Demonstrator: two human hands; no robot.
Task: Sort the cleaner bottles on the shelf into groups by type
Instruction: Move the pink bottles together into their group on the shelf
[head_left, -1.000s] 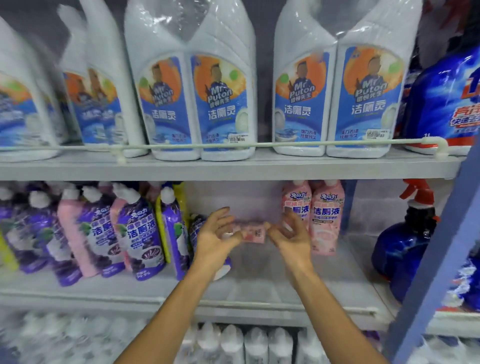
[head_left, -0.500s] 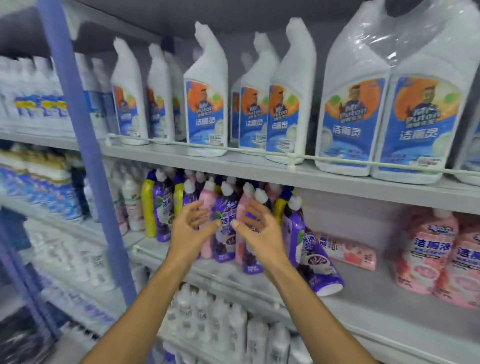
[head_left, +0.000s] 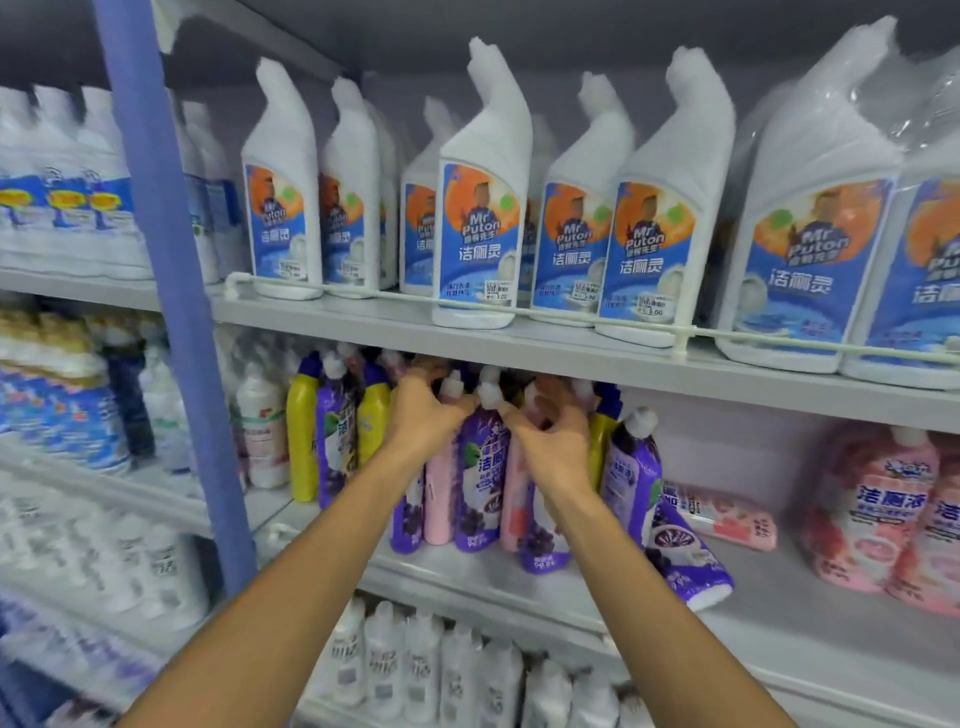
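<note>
On the middle shelf (head_left: 789, 603) stands a mixed cluster of purple, pink and yellow cleaner bottles. My left hand (head_left: 423, 415) curls over the neck of a pink bottle (head_left: 439, 499) in that cluster. My right hand (head_left: 553, 447) grips the neck of another pink bottle (head_left: 514, 504). An upright purple bottle (head_left: 480, 467) stands between the two hands. To the right, a purple bottle (head_left: 685, 561) and a pink bottle (head_left: 727, 514) lie on their sides. Upright pink bottles (head_left: 872, 514) stand at the far right. Two yellow bottles (head_left: 303, 431) are at the cluster's left.
White Mr Puton bottles (head_left: 483, 234) line the upper shelf (head_left: 571, 358) behind a thin rail. A blue upright post (head_left: 171, 312) divides the shelving on the left. White bottles (head_left: 421, 670) fill the shelf below. Bare shelf shows between the fallen bottles and the upright pink ones.
My view swung left from the pink bottles to the mixed cluster. Both hands let go of the lying pink bottle, moved left and closed on bottle necks in the cluster.
</note>
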